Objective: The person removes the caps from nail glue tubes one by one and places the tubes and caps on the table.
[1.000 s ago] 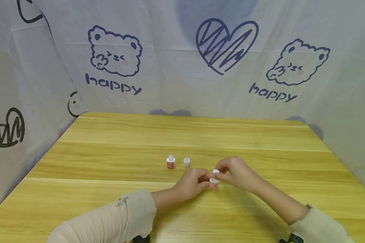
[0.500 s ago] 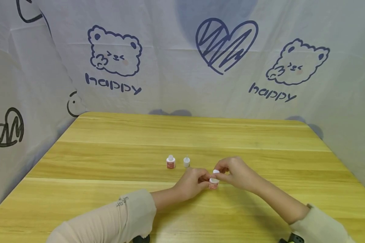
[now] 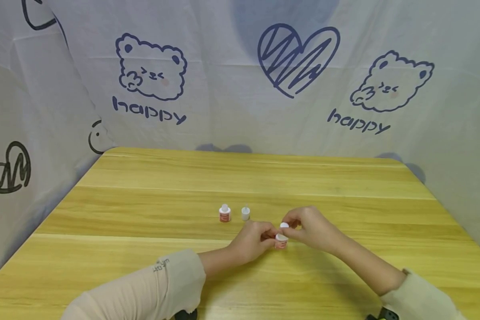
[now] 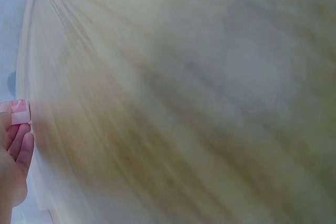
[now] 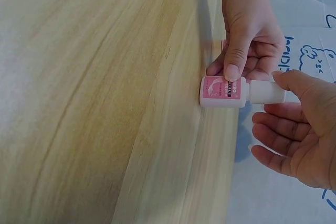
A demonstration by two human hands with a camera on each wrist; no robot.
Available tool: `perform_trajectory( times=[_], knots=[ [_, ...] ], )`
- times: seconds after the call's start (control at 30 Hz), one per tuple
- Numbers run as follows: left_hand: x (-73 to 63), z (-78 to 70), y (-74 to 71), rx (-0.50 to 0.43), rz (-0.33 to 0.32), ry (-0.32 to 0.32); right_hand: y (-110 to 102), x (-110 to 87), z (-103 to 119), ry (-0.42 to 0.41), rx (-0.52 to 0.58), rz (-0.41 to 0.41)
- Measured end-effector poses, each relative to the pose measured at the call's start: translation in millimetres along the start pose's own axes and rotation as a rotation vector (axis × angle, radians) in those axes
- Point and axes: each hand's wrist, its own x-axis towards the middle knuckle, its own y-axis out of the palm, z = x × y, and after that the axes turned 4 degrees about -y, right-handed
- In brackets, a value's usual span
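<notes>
My left hand holds a small white bottle with a pink label upright on the table, thumb against its side. From the right, my right hand pinches the white cap at the top of this bottle between thumb and fingers. In the right wrist view, the other fingers of the right hand spread below the cap. Only part of the left hand and the bottle's pink-and-white side show at the left wrist view's edge.
Beyond the left hand stands a second small bottle with a red label and a pale nozzle. A loose white cap sits just right of it, a thin stem pointing up. The wooden table ends at a printed white cloth.
</notes>
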Motion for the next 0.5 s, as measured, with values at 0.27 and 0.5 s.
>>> perform_trajectory(
  times=[0.27, 0.5],
  knots=[
    [-0.3, -0.9, -0.4, 0.034, -0.011, 0.008, -0.2, -0.2, -1.2, 0.013, 0.008, -0.036],
    [0.0, -0.6, -0.2, 0.027, -0.004, 0.005, -1.6, 0.9, 0.9, 0.018, -0.003, -0.023]
  ],
)
